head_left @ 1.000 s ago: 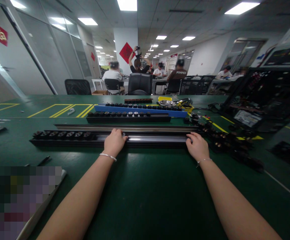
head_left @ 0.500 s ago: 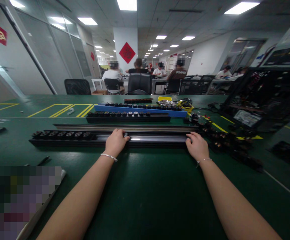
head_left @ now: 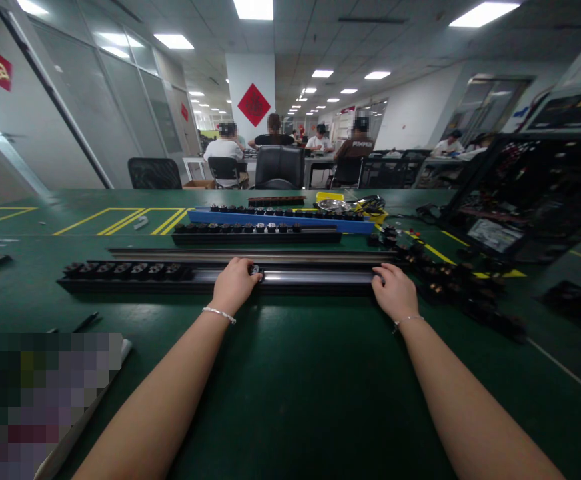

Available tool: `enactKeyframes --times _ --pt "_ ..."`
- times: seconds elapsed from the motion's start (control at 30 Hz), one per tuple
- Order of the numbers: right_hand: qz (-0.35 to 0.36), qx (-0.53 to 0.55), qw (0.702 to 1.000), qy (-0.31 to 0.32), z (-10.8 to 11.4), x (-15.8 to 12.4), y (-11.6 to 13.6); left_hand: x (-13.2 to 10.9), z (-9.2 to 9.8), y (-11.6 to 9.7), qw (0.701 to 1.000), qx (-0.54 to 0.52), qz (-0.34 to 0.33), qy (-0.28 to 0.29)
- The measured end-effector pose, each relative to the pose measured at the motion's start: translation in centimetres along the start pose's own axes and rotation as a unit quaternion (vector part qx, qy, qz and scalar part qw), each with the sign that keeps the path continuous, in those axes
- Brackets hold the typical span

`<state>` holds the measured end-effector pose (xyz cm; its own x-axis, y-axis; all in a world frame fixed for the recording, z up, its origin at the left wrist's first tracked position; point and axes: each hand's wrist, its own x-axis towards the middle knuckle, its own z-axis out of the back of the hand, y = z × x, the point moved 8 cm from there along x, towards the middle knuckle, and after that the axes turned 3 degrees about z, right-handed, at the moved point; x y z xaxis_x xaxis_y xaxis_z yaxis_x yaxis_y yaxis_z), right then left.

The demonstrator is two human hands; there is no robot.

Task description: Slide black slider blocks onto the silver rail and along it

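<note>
A long black rail with a shiny channel [head_left: 315, 277] lies crosswise in front of me on the green table. At its left end sit several black socket modules [head_left: 123, 269] in a row. My left hand [head_left: 234, 285] is closed over the middle of the rail, thumb and fingers pinching a small black socket module [head_left: 257, 270], partly hidden by the fingers. With its fingers curled, my right hand [head_left: 396, 289] grips the rail's right end. Just behind lies another long rail [head_left: 180, 254].
Farther back stand a shorter black rail [head_left: 250, 239] and a blue rail [head_left: 350, 227], both carrying modules. To the right are a heap of loose black parts [head_left: 455, 280] and a dark open rack [head_left: 515, 180]. A pixelated sheet [head_left: 45, 400] lies front left. People sit at distant desks.
My left hand has shifted slightly to the right along the rail, and more of the socket module shows at its fingertips. My right hand stays at the rail's right end.
</note>
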<state>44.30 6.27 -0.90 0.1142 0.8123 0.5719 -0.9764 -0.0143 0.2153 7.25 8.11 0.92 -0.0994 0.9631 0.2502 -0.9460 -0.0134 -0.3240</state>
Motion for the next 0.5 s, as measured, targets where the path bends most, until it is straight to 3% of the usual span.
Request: enactKeyframes --times 0.5 --pt "-0.002 -0.002 1.000 0.003 -0.10 -0.01 -0.02 0.06 -0.26 -0.05 1.000 -0.025 -0.012 -0.009"
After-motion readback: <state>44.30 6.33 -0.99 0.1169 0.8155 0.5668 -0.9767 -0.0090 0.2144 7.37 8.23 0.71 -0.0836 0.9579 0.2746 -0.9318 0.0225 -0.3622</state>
